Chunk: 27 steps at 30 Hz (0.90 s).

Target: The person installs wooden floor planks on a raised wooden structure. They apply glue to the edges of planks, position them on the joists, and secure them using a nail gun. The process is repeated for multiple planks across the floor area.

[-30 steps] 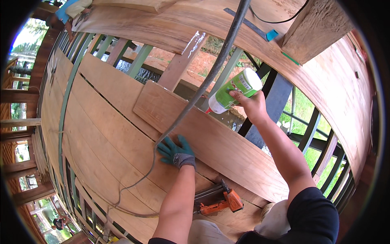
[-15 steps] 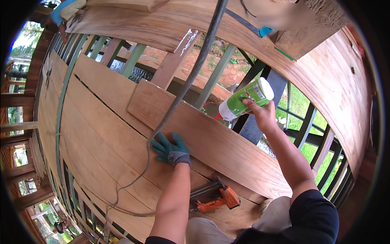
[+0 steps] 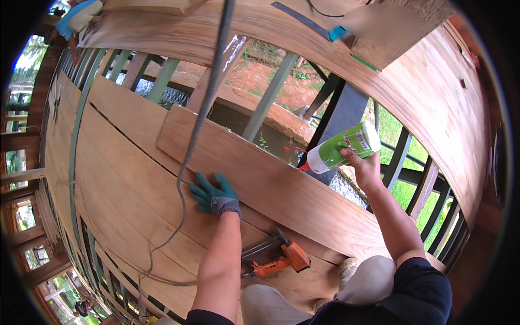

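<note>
My right hand [image 3: 364,165] grips a green and white glue bottle [image 3: 341,146], tilted so its red nozzle points down and left. The nozzle tip is close to the far edge of a loose wooden plank [image 3: 260,179], above the open joists. White glue streaks show on a joist [image 3: 230,59] farther off. In a teal and grey glove, my left hand [image 3: 214,194] lies with fingers spread on the floorboards, beside the near edge of the plank. An orange nail gun [image 3: 281,260] rests on the boards between my left forearm and my knee.
A black hose [image 3: 206,92] crosses the work from top to lower left. Gaps between green joists [image 3: 271,97] open onto water and ground below. A try square [image 3: 319,26] and a thick timber block [image 3: 411,38] sit on the far boards. Another person [image 3: 78,19] is at far left.
The glue bottle in my right hand has moved right along the plank's far edge. My left hand stays by the plank. The whole view has shifted slightly.
</note>
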### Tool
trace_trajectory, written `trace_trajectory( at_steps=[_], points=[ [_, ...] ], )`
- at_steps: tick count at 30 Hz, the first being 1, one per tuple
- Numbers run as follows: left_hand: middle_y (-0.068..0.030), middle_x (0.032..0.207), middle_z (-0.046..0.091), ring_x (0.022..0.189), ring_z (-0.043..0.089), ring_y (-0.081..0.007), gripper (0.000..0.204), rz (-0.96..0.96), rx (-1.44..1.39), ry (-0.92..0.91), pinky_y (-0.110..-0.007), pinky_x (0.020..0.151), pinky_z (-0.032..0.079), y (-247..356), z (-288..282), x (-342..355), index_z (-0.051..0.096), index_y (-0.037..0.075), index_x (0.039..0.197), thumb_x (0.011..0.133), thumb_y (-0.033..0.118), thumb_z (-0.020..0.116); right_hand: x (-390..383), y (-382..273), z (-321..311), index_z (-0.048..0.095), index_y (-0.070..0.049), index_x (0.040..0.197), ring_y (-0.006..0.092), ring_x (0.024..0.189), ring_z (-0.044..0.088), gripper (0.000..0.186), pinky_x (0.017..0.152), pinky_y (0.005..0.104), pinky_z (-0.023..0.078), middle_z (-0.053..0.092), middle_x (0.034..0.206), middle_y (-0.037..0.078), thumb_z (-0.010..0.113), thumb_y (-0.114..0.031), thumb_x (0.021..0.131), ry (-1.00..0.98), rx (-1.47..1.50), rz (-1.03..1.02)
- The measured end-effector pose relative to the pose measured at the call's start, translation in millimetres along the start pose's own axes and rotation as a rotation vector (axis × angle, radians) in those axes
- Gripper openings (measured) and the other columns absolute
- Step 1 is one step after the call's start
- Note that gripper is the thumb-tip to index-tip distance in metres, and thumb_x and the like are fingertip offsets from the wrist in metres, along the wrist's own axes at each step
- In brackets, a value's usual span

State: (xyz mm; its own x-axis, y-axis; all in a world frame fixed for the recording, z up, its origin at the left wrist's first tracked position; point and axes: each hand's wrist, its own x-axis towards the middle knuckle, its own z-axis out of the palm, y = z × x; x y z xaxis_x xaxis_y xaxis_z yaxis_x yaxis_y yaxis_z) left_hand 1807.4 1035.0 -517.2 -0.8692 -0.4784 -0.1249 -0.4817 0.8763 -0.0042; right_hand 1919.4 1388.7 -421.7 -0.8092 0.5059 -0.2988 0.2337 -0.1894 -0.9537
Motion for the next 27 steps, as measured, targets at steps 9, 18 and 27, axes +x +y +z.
trace_trajectory(
  at_steps=[9, 18, 27],
  points=[
    [-0.0192, 0.164, 0.017, 0.151, 0.018, -0.0365, 0.075, 0.017, -0.069, 0.059, -0.067, 0.112, 0.017, 0.5, 1.0, -2.4, 0.027, 0.025, 0.157, 0.096, 0.068, 0.035, -37.5, -3.7, -52.9, 0.048, -0.002, 0.133, 0.0251, 0.114, 0.059, 0.065, 0.096, 0.0397, 0.053, 0.061, 0.118, 0.012, 0.084, -0.017, 0.08, 0.029, -0.017, 0.047],
    [-0.0178, 0.165, 0.016, 0.151, 0.018, -0.0351, 0.075, 0.02, -0.053, 0.077, -0.067, 0.112, 0.017, -1.1, 4.9, 0.5, 0.025, 0.027, 0.157, 0.096, 0.07, 0.034, -65.6, 2.2, -99.5, 0.048, -0.002, 0.132, 0.0263, 0.104, 0.067, 0.062, 0.082, 0.04, 0.062, 0.063, 0.118, 0.014, 0.081, -0.015, 0.082, 0.104, -0.012, 0.025],
    [-0.0132, 0.163, 0.024, 0.15, 0.021, -0.0339, 0.079, 0.091, -0.103, 0.135, -0.071, 0.109, 0.019, -16.0, 19.5, 9.9, 0.031, 0.025, 0.156, 0.092, 0.071, 0.037, -115.8, 7.4, -179.0, 0.05, 0.003, 0.134, 0.0272, 0.107, 0.064, 0.069, 0.093, 0.0401, 0.053, 0.065, 0.117, 0.014, 0.083, -0.023, 0.079, 0.272, -0.525, 0.07]
  ],
)
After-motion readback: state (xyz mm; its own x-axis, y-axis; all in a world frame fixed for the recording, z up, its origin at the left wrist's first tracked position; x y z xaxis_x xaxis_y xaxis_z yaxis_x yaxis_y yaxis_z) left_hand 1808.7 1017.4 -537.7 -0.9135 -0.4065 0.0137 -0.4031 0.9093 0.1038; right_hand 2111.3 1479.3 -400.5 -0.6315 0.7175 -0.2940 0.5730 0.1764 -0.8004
